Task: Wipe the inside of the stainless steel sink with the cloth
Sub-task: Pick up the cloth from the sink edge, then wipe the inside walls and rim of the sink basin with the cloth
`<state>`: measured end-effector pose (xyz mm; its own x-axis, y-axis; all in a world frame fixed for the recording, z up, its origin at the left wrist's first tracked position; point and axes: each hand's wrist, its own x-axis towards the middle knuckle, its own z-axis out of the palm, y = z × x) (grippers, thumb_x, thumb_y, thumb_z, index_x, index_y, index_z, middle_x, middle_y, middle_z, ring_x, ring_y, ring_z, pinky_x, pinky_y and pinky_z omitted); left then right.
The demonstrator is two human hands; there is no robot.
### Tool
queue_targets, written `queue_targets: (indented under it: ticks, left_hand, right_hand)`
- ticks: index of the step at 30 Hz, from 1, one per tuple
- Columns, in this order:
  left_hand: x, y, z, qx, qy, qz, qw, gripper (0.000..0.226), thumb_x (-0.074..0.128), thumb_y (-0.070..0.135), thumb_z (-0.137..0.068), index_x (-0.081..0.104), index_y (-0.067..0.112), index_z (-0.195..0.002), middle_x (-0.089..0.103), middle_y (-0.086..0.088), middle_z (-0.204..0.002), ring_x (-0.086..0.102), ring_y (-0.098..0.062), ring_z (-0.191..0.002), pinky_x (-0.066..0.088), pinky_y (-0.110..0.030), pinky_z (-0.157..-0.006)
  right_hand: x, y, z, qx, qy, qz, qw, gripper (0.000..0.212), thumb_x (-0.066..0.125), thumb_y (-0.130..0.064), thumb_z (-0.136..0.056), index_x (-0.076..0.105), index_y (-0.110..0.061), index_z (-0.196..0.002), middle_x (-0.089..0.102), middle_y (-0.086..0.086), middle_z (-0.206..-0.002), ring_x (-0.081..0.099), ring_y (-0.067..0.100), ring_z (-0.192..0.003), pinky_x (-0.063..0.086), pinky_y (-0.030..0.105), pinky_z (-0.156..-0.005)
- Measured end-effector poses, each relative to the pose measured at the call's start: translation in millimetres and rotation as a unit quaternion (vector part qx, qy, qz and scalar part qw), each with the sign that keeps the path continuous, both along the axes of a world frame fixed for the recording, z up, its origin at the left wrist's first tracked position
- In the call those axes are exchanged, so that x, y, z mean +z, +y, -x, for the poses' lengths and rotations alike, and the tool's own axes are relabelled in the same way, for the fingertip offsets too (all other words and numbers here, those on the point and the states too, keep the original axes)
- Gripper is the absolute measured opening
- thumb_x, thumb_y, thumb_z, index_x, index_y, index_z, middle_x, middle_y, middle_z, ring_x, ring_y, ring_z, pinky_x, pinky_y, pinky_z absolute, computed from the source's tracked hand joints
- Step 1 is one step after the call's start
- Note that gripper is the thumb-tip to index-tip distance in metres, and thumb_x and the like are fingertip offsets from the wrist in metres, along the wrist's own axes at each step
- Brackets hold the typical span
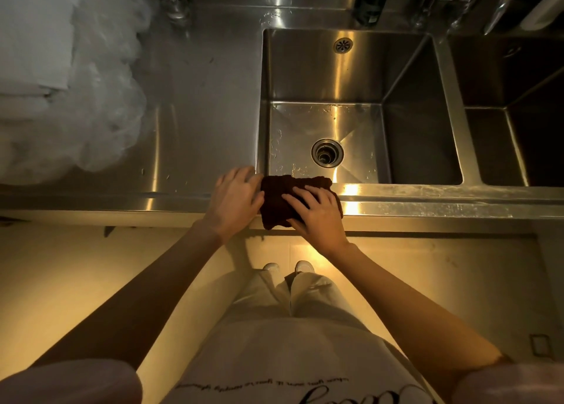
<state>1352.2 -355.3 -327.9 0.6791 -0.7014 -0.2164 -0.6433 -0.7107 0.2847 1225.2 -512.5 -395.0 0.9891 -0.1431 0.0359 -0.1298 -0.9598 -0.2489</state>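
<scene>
A dark brown cloth lies folded on the front rim of the stainless steel sink, hanging slightly over the counter's front edge. My right hand lies flat on top of the cloth with fingers spread. My left hand rests on the steel counter at the cloth's left edge, thumb and fingertips touching it. The sink basin is deep, with a round drain in its floor, an overflow grille on the back wall, and water droplets on the bottom.
A second basin adjoins on the right. Crumpled clear plastic and folded white cloths cover the counter's left. A glass and a dark bottle stand at the back. My legs and shoes show below the counter edge.
</scene>
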Motion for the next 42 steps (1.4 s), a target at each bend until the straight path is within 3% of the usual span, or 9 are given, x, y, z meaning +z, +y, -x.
queue_targets:
  ticks: [8, 16, 19, 25, 30, 36, 42]
  left_hand:
    - [10.4, 2.6, -7.8, -0.026, 0.014, 0.019, 0.999, 0.043, 0.047, 0.028, -0.100, 0.045, 0.017, -0.142, 0.039, -0.007, -0.149, 0.033, -0.023, -0.139, 0.027, -0.038, -0.113]
    - [24.8, -25.2, -26.4, -0.077, 0.038, 0.047, 0.995, 0.042, 0.051, 0.027, -0.098, 0.049, 0.017, -0.139, 0.042, -0.008, -0.147, 0.039, -0.026, -0.135, 0.033, -0.042, -0.109]
    - [37.5, -42.6, -35.2, -0.092, 0.028, 0.072, 0.993, 0.042, 0.052, 0.028, -0.098, 0.050, 0.017, -0.138, 0.044, -0.007, -0.146, 0.041, -0.027, -0.133, 0.036, -0.043, -0.108]
    - [75.7, -87.3, -40.3, -0.124, -0.005, 0.101, 0.987, 0.042, 0.050, 0.030, -0.098, 0.052, 0.015, -0.137, 0.047, -0.008, -0.142, 0.042, -0.028, -0.131, 0.036, -0.047, -0.107]
    - [107.4, -120.7, -31.1, -0.121, 0.017, 0.162, 0.979, 0.040, 0.052, 0.031, -0.097, 0.057, 0.013, -0.132, 0.052, -0.008, -0.136, 0.050, -0.027, -0.123, 0.042, -0.047, -0.103]
    - [140.8, -171.4, 20.4, -0.183, -0.048, 0.161, 0.969, 0.040, 0.049, 0.034, -0.099, 0.053, 0.017, -0.135, 0.053, -0.005, -0.137, 0.049, -0.024, -0.124, 0.041, -0.044, -0.103]
    - [145.3, -240.9, 109.4, -0.258, -0.097, 0.155, 0.949, 0.042, 0.046, 0.038, -0.099, 0.052, 0.020, -0.136, 0.053, -0.003, -0.137, 0.049, -0.022, -0.125, 0.039, -0.041, -0.102]
  right_hand:
    - [22.8, -9.7, -5.0, 0.000, -0.009, -0.062, 0.998, 0.035, 0.070, -0.023, -0.083, 0.064, -0.021, -0.117, 0.064, 0.004, -0.106, 0.058, 0.028, -0.092, 0.050, 0.043, -0.078]
    - [71.0, -17.0, -4.2, -0.127, 0.011, -0.269, 0.955, 0.033, 0.075, -0.022, -0.079, 0.068, -0.023, -0.111, 0.068, -0.003, -0.103, 0.060, 0.016, -0.096, 0.052, 0.040, -0.086]
    - [94.4, -19.9, 3.5, -0.168, -0.009, -0.314, 0.934, 0.034, 0.077, -0.022, -0.078, 0.068, -0.023, -0.110, 0.066, -0.010, -0.101, 0.060, 0.011, -0.097, 0.054, 0.036, -0.087]
    - [127.5, -34.4, 25.9, -0.266, -0.106, -0.361, 0.888, 0.036, 0.076, -0.029, -0.077, 0.068, -0.024, -0.112, 0.069, -0.007, -0.101, 0.063, 0.008, -0.098, 0.056, 0.036, -0.087]
    - [151.1, -56.3, 52.2, -0.318, -0.184, -0.357, 0.859, 0.030, 0.076, -0.032, -0.078, 0.068, -0.031, -0.106, 0.066, -0.015, -0.096, 0.062, 0.005, -0.095, 0.057, 0.033, -0.082]
    - [165.6, -101.2, 104.4, -0.350, -0.234, -0.291, 0.859, 0.022, 0.073, -0.036, -0.080, 0.066, -0.038, -0.101, 0.064, -0.023, -0.091, 0.059, -0.002, -0.093, 0.052, 0.023, -0.081]
    - [173.7, -146.7, 184.5, -0.384, -0.280, -0.257, 0.841, 0.028, 0.072, -0.042, -0.079, 0.069, -0.035, -0.105, 0.067, -0.017, -0.098, 0.060, 0.003, -0.099, 0.053, 0.036, -0.088]
